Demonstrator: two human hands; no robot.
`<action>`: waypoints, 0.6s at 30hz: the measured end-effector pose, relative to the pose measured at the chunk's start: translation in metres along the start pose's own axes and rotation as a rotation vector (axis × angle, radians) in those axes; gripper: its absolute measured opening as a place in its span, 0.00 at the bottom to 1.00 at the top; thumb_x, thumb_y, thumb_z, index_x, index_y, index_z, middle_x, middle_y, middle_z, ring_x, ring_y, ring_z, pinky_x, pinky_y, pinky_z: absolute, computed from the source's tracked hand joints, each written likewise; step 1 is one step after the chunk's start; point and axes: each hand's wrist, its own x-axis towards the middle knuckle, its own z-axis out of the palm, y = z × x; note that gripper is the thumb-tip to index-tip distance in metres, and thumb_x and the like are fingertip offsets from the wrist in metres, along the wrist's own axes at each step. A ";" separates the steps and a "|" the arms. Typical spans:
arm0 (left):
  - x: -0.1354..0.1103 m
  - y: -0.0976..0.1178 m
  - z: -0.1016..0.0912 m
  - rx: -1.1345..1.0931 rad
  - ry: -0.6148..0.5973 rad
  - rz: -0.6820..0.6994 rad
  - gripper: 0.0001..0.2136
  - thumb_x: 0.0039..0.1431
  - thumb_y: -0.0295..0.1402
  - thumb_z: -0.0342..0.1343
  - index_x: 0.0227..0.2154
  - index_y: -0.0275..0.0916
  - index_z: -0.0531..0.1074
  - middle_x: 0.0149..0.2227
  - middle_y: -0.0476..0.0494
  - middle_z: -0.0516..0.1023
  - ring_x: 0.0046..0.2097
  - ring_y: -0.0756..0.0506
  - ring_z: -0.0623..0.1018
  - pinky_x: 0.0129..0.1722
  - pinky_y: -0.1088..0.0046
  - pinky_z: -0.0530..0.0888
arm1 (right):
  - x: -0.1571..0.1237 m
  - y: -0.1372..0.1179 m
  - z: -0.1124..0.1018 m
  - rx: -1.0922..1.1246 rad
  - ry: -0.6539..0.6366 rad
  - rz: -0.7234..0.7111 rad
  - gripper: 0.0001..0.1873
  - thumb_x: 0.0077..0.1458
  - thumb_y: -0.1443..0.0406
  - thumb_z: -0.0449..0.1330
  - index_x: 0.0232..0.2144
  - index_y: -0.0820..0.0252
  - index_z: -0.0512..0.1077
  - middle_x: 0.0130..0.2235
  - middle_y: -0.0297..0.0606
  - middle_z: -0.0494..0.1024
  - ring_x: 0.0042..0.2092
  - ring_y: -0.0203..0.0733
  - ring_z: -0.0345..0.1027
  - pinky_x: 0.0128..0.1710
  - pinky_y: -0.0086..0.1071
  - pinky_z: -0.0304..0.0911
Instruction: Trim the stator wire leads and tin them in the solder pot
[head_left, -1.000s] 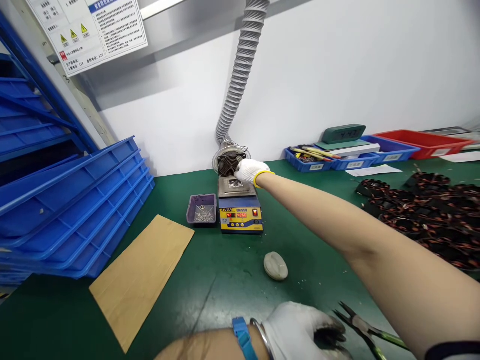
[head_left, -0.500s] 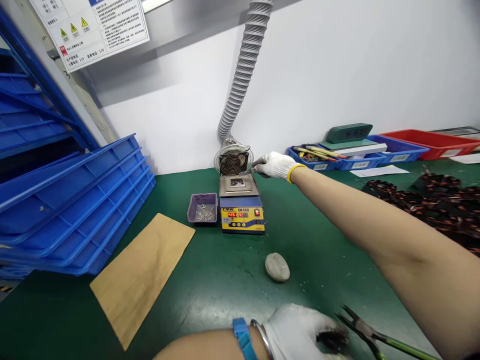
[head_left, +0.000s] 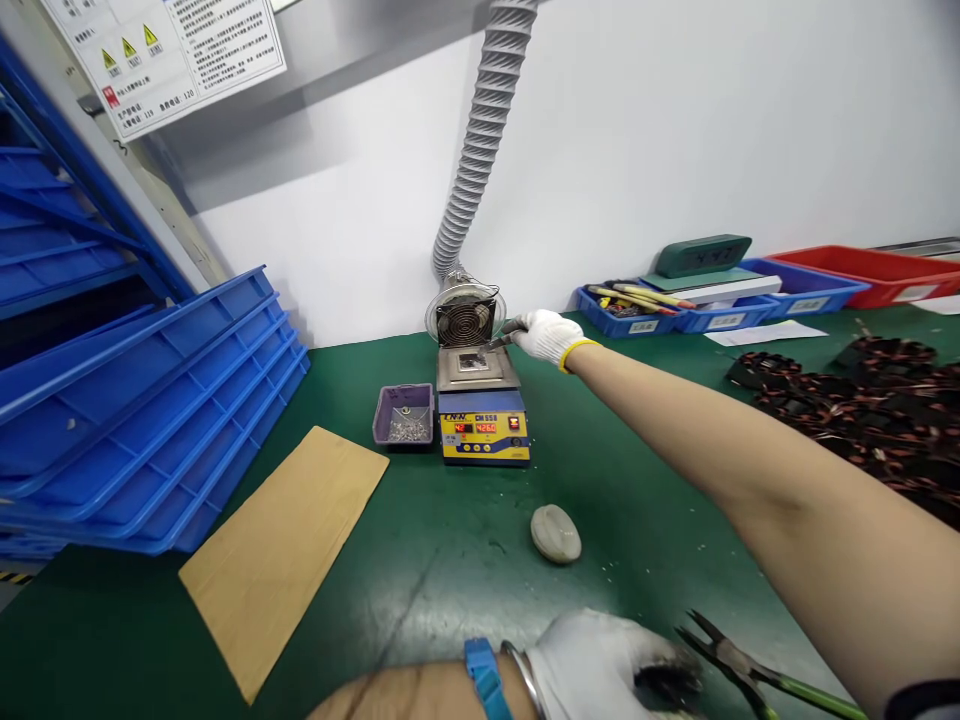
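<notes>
My right hand [head_left: 547, 335], in a white glove with grey fingertips, reaches to the back right of a solder pot [head_left: 484, 437] with a lit digital display. Its fingers are pinched together over the pot's metal top, beside the small square opening of shiny solder [head_left: 472, 362]. What they hold there is too small to make out. At the bottom edge my left hand [head_left: 600, 665], gloved too, is curled with dark fingertips; anything inside it is hidden. Green-handled cutting pliers [head_left: 739, 665] lie right of it, jaws apart. A round pale pad [head_left: 556, 534] lies in front of the pot.
A purple tray [head_left: 377, 420] with metallic bits stands left of the pot, near a cardboard sheet [head_left: 285, 555]. Blue crates [head_left: 150, 420] are stacked at left. A fan [head_left: 466, 322] and grey hose [head_left: 480, 130] rise behind. Black parts with copper wires [head_left: 847, 420] are heaped at right.
The right hand has shifted slightly left, its fingers nearer the pot's opening. The display digits differ. My left hand keeps its place; the view has moved a little.
</notes>
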 end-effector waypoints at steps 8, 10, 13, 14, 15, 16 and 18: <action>0.001 0.000 0.001 0.024 0.015 0.028 0.13 0.58 0.40 0.57 0.44 0.41 0.78 0.40 0.47 0.82 0.42 0.45 0.80 0.43 0.75 0.75 | -0.020 0.009 0.009 0.100 -0.012 -0.007 0.19 0.54 0.61 0.60 0.48 0.51 0.82 0.40 0.36 0.85 0.42 0.45 0.77 0.42 0.30 0.68; 0.001 0.002 0.001 0.035 0.017 0.030 0.12 0.58 0.39 0.56 0.42 0.41 0.78 0.39 0.47 0.82 0.41 0.45 0.80 0.42 0.76 0.75 | -0.024 0.011 0.012 0.136 -0.008 -0.004 0.18 0.54 0.61 0.61 0.47 0.51 0.82 0.38 0.35 0.85 0.41 0.44 0.78 0.41 0.29 0.68; 0.001 0.002 0.001 0.047 0.024 0.037 0.12 0.58 0.39 0.56 0.42 0.41 0.78 0.39 0.47 0.82 0.40 0.46 0.80 0.41 0.76 0.74 | -0.025 0.016 0.017 0.198 0.009 0.019 0.17 0.58 0.60 0.60 0.48 0.53 0.80 0.37 0.35 0.84 0.41 0.42 0.78 0.42 0.29 0.68; 0.001 0.002 0.001 0.049 0.026 0.039 0.13 0.58 0.39 0.56 0.42 0.41 0.78 0.39 0.47 0.82 0.40 0.46 0.80 0.42 0.76 0.74 | -0.025 0.016 0.019 0.220 0.014 0.029 0.17 0.60 0.60 0.59 0.50 0.54 0.79 0.38 0.35 0.84 0.41 0.41 0.77 0.43 0.30 0.69; 0.001 0.001 0.002 0.051 0.027 0.039 0.13 0.58 0.40 0.56 0.43 0.41 0.78 0.39 0.47 0.82 0.41 0.45 0.80 0.42 0.76 0.74 | -0.024 0.017 0.022 0.242 0.014 0.037 0.17 0.62 0.59 0.59 0.51 0.56 0.78 0.39 0.36 0.84 0.41 0.41 0.77 0.43 0.32 0.70; 0.001 0.001 0.002 0.053 0.024 0.038 0.13 0.58 0.40 0.57 0.43 0.41 0.78 0.39 0.47 0.82 0.41 0.45 0.80 0.42 0.75 0.75 | -0.023 0.017 0.024 0.263 0.009 0.041 0.17 0.64 0.58 0.58 0.51 0.58 0.77 0.41 0.37 0.83 0.42 0.41 0.77 0.44 0.35 0.70; 0.002 0.000 0.002 0.057 0.015 0.031 0.14 0.58 0.40 0.57 0.43 0.41 0.78 0.39 0.47 0.82 0.41 0.45 0.80 0.42 0.75 0.75 | -0.021 0.015 0.029 0.298 -0.011 0.040 0.17 0.65 0.56 0.59 0.50 0.60 0.75 0.45 0.40 0.81 0.43 0.42 0.76 0.46 0.40 0.72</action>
